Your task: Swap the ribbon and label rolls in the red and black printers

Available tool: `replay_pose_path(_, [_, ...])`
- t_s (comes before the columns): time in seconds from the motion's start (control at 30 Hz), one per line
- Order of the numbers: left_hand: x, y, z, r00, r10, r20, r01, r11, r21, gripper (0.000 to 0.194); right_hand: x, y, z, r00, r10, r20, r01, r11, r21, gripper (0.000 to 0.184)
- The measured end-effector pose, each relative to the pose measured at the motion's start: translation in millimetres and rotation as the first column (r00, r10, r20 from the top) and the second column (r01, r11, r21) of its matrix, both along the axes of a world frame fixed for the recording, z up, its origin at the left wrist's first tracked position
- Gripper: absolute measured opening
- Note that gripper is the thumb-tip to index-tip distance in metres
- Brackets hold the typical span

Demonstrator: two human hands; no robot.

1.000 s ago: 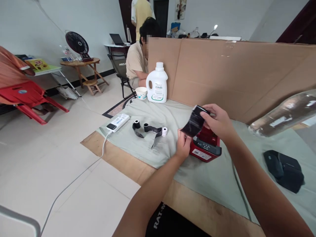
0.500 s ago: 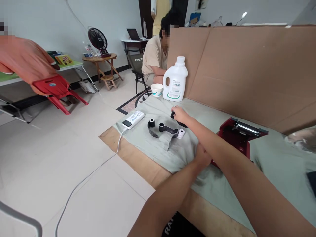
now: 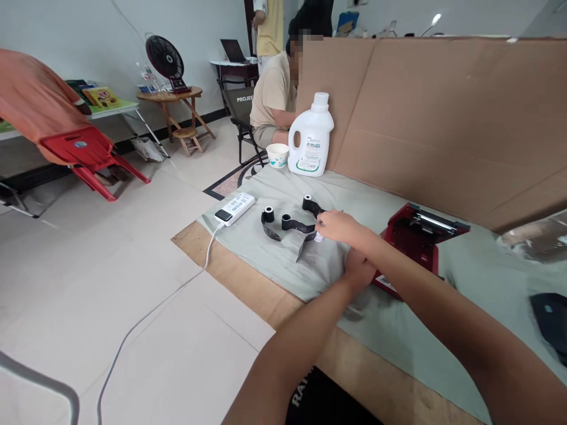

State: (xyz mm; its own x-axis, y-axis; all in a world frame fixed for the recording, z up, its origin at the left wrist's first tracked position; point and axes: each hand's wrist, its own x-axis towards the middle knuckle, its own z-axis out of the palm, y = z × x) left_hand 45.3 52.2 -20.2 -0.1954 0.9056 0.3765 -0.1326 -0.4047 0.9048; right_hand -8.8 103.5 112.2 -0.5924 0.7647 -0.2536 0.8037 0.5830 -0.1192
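Observation:
A small white paper roll (image 3: 319, 236) is at the fingertips of my right hand (image 3: 339, 226), which is closed over it. My left hand (image 3: 359, 267) rests against the left side of a red printer (image 3: 410, 245) with its lid raised; the right forearm hides its fingers. Just beyond my right hand stands a black roll (image 3: 307, 202) with a loose dark strip trailing from it. To the left lie a second black roll (image 3: 286, 222) with a long unrolled strip and a third black roll (image 3: 268, 213) with a curled tail.
A white power bank (image 3: 234, 209) with a cable lies on the green cloth (image 3: 266, 271). Behind are a white detergent bottle (image 3: 311, 139), a paper bowl (image 3: 277, 155) and a cardboard wall (image 3: 434, 124). A black pouch (image 3: 549, 321) lies far right. Other people are nearby.
The black roll from my hands now stands on the cloth, released. My right hand has moved back to the white roll. My left hand went to the printer, whose raised lid has come into sight.

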Motion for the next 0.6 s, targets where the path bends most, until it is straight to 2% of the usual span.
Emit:
replay_pose_path(0.1, [-3.0,-0.2,3.9,0.998,0.043,-0.038,-0.041,0.998,0.041,0.021,12.6,-3.3,-13.7,0.990,-0.139,-0.022,0.135,0.981,-0.138,0.035])
replay_pose_path(0.2, [-3.2,0.8,4.6,0.996,0.049,-0.077,-0.046,0.998,0.044,0.021,21.1,-5.3,-21.4,0.983,-0.174,-0.053,0.156,0.956,-0.246,0.033])
replay_pose_path(0.37, [-1.8,9.4,0.0,0.984,0.062,-0.167,-0.063,0.998,0.004,0.018,32.8,-20.1,-23.7,0.997,-0.078,-0.007,0.077,0.995,-0.070,0.029])
replay_pose_path(0.43, [-2.6,14.4,-2.4,0.979,0.065,-0.196,-0.067,0.998,-0.003,0.016,36.1,-30.3,-25.5,0.996,-0.082,-0.015,0.081,0.996,-0.047,0.032])
replay_pose_path(0.53, [-4.7,20.0,-4.5,0.973,0.078,-0.219,-0.077,0.997,0.011,0.019,37.0,-44.5,-26.8,0.995,-0.099,0.020,0.097,0.990,0.099,0.029])
replay_pose_path(0.6, [-6.5,19.9,-4.6,0.971,0.075,-0.226,-0.066,0.997,0.050,0.021,37.6,-49.4,-22.7,0.999,-0.041,0.004,0.040,0.988,0.152,0.026])
